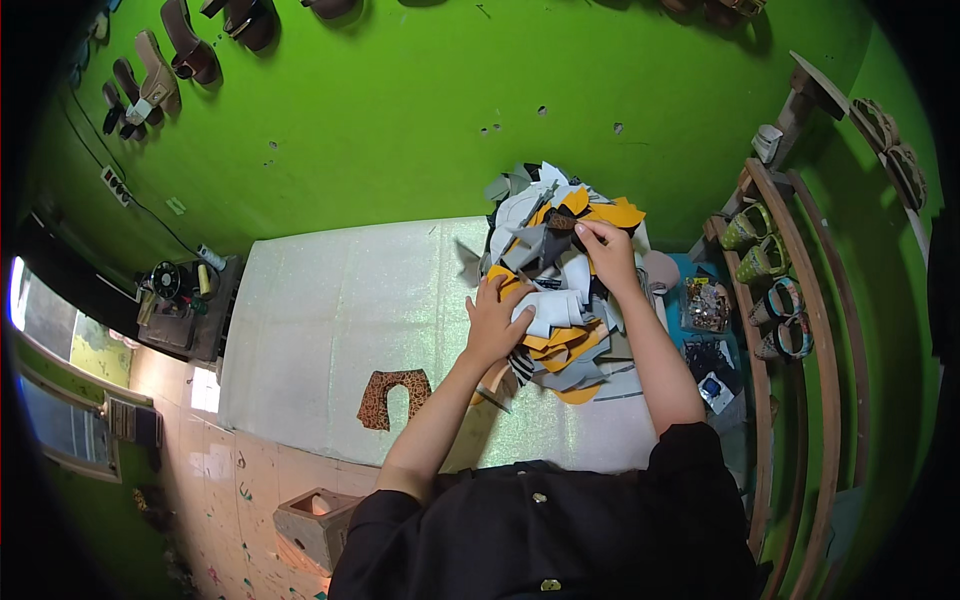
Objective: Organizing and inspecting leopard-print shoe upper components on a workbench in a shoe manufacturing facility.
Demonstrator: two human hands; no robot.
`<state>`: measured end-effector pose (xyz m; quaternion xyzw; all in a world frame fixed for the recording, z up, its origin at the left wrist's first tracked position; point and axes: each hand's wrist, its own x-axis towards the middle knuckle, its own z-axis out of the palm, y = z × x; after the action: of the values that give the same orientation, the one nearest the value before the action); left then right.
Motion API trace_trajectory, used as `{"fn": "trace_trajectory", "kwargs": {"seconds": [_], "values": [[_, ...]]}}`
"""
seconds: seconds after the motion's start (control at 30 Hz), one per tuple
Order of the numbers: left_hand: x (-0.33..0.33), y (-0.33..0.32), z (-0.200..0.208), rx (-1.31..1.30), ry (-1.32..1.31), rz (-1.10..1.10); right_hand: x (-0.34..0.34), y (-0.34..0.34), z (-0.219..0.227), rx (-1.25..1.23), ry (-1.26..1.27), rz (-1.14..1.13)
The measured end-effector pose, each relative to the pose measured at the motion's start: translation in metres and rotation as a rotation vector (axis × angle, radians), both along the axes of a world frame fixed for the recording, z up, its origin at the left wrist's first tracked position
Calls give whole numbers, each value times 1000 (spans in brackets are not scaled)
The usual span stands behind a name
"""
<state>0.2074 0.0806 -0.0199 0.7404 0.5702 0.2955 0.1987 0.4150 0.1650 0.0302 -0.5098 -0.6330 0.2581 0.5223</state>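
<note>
A heap of cut material pieces point(560, 215) in grey, white, black and orange-yellow lies on the right part of a pale sheet-covered table point(330, 310). My left hand point(495, 320) rests flat on the near left side of the heap, fingers spread over white and yellow pieces. My right hand point(605, 250) reaches into the top of the heap and pinches a dark piece point(562, 222) between fingers and thumb. A brown patterned U-shaped cutout point(393, 397) lies alone on the table, near my left forearm.
Curved wooden shelves point(790, 300) on the right hold colourful shoes. A blue tray of small items point(708, 310) sits beside the heap. Shoes hang on the green wall point(400, 100). A small stand with tools point(180, 300) is at the table's left; a block point(315, 520) stands on the tiled floor.
</note>
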Motion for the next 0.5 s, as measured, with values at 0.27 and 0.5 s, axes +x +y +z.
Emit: {"fn": "trace_trajectory", "kwargs": {"seconds": [0.27, 0.5], "values": [[-8, 0, -11, 135, -176, 25, -3, -13, 24, -24, 475, 115], [-10, 0, 3, 283, -271, 46, 1, -23, 27, -126, 532, 105]]}}
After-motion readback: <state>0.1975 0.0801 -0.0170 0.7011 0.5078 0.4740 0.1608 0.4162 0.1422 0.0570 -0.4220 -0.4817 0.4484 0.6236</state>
